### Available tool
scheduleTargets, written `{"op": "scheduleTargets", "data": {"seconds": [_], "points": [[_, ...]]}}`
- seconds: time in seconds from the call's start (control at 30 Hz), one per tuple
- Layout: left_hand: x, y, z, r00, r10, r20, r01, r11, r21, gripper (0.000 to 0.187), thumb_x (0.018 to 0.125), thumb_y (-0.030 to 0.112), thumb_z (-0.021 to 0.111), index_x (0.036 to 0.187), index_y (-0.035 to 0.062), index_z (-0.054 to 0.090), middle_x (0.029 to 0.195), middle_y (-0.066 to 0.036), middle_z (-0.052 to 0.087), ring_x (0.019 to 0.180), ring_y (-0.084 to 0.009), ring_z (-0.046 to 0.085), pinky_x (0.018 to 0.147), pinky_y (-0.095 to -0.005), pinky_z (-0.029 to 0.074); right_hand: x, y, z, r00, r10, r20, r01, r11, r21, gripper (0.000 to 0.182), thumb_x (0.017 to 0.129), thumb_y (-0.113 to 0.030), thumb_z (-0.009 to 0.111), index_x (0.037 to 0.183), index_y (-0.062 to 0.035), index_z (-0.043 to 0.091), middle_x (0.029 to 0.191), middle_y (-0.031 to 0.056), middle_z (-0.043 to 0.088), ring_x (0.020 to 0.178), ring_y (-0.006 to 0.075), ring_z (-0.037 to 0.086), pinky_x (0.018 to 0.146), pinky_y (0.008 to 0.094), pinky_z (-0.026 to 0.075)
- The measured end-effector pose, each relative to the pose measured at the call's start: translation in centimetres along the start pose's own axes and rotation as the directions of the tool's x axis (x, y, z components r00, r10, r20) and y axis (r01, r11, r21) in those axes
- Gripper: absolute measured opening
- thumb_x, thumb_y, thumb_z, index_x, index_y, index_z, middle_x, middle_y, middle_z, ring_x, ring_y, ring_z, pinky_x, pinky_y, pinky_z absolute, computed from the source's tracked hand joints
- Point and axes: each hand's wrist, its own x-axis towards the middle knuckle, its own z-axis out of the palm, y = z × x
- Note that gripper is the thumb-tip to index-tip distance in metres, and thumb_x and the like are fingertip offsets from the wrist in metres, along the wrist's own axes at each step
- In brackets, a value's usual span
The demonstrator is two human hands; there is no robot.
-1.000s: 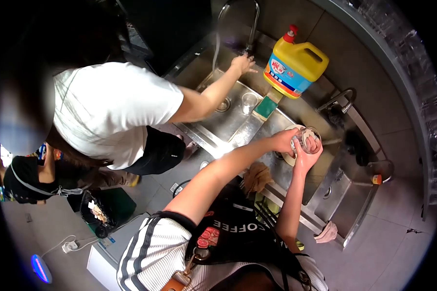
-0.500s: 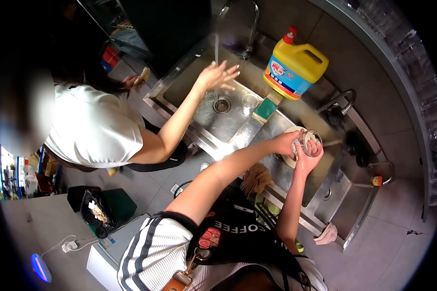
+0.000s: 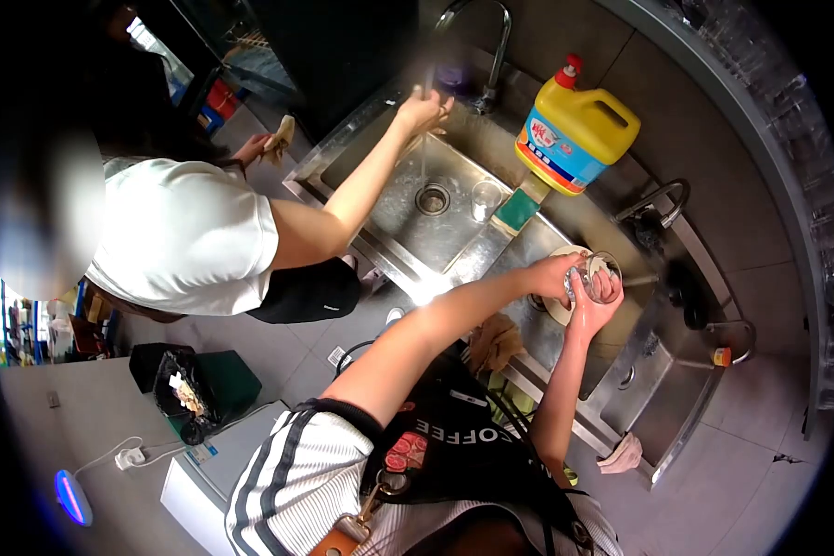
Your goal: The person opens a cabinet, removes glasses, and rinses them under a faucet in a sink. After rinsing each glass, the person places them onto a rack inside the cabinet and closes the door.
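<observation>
A clear drinking glass (image 3: 607,275) is tilted between my hands above the middle sink basin. My left hand (image 3: 553,276) closes on its near side. My right hand (image 3: 591,310) wraps round it from below, its fingers showing through the clear wall. Beneath the hands, a round cream-coloured dish (image 3: 558,312) shows partly in the basin; the hands hide the rest. A curved tap (image 3: 658,199) stands behind this basin.
Left of me, a co-worker's hand (image 3: 423,111) is under another tap (image 3: 505,46). A second glass (image 3: 486,198) stands in that basin. On the divider are a green scouring sponge (image 3: 517,211) and a yellow jug (image 3: 579,130). Cloths hang at the front edge (image 3: 496,343).
The co-worker's spread hand has drawn its fingers together and moved up toward the running tap. My hands stay on the glass, and the whole view has shifted slightly.
</observation>
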Motion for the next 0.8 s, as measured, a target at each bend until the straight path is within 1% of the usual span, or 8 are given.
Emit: {"op": "scheduleTargets", "data": {"seconds": [0.1,0.17,0.3,0.4,0.5,0.6,0.7,0.8], "points": [[0.0,-0.3,0.0,0.999,0.035,-0.026,-0.034,0.999,0.037,0.071,0.048,0.014,0.081,0.109,0.0027,0.045,0.098,-0.016,0.058,0.092,-0.0276,0.057,0.077,-0.0337,0.046,0.0,-0.4,0.3,1.0,0.012,0.0,-0.012,1.0,0.009,0.071,0.062,0.004,0.076,0.118,-0.0015,0.034,0.115,0.0131,0.047,0.109,0.0243,0.046,0.093,0.0359,0.04],[0.1,-0.5,-0.1,0.999,0.032,-0.023,-0.032,0.999,0.01,0.071,0.049,0.014,0.081,0.109,0.0023,0.045,0.099,-0.016,0.058,0.092,-0.0273,0.057,0.077,-0.0336,0.046,0.0,-0.5,0.4,0.999,0.031,0.01,-0.031,0.999,0.045,0.072,0.062,0.004,0.076,0.119,-0.0012,0.033,0.116,0.0141,0.047,0.109,0.0251,0.046,0.093,0.0364,0.04],[0.4,-0.8,0.1,0.999,0.045,-0.022,-0.046,0.999,-0.005,0.072,0.048,0.013,0.081,0.109,0.0014,0.045,0.098,-0.016,0.058,0.093,-0.0269,0.057,0.078,-0.0336,0.046,0.2,0.2,0.3,1.0,0.008,-0.001,-0.008,1.0,0.02,0.072,0.062,0.004,0.077,0.119,-0.0015,0.033,0.117,0.0145,0.047,0.109,0.025,0.046,0.093,0.0364,0.041],[0.5,-0.6,0.1,1.0,-0.006,0.005,0.006,1.0,-0.004,0.072,0.048,0.013,0.081,0.109,0.0009,0.044,0.097,-0.016,0.058,0.093,-0.027,0.057,0.079,-0.0336,0.045,0.2,-0.2,0.2,1.0,0.013,-0.004,-0.013,1.0,0.011,0.072,0.062,0.004,0.076,0.119,-0.0017,0.033,0.117,0.0147,0.046,0.11,0.0253,0.046,0.093,0.0365,0.041],[0.3,-0.1,0.0,0.998,0.058,-0.019,-0.058,0.998,-0.001,0.073,0.048,0.012,0.08,0.111,0.0013,0.043,0.097,-0.016,0.059,0.093,-0.0271,0.057,0.079,-0.0333,0.046,0.1,-0.2,0.3,1.0,0.018,-0.01,-0.018,1.0,0.023,0.072,0.062,0.005,0.076,0.119,-0.0017,0.033,0.117,0.0148,0.046,0.11,0.0256,0.046,0.094,0.0364,0.04],[0.6,-0.1,0.3,1.0,-0.022,-0.012,0.022,1.0,0.011,0.082,0.049,0.01,0.079,0.119,0.0019,0.038,0.107,-0.016,0.056,0.101,-0.0265,0.055,0.083,-0.0328,0.044,0.3,-0.1,0.2,1.0,0.001,-0.019,0.0,1.0,0.031,0.072,0.062,0.005,0.076,0.12,-0.0018,0.033,0.117,0.0146,0.046,0.111,0.0258,0.046,0.094,0.0367,0.04],[0.8,-1.4,1.2,0.991,0.088,-0.099,-0.09,0.996,-0.016,0.09,0.051,0.007,0.077,0.128,0.0029,0.031,0.119,-0.016,0.051,0.109,-0.024,0.05,0.089,-0.032,0.041,0.4,-0.1,0.0,0.999,-0.03,-0.018,0.03,0.999,0.014,0.072,0.062,0.005,0.076,0.119,-0.0019,0.034,0.117,0.0137,0.046,0.109,0.025,0.046,0.093,0.0371,0.041],[1.8,-2.1,1.7,0.992,0.129,-0.013,-0.129,0.981,-0.145,0.093,0.054,0.005,0.075,0.132,0.0034,0.026,0.125,-0.015,0.046,0.114,-0.0215,0.046,0.093,-0.0311,0.038,0.4,-0.3,0.0,0.998,0.01,-0.055,-0.009,1.0,0.026,0.071,0.061,0.004,0.076,0.118,-0.002,0.034,0.116,0.0133,0.046,0.109,0.0246,0.047,0.093,0.0362,0.041]]}}
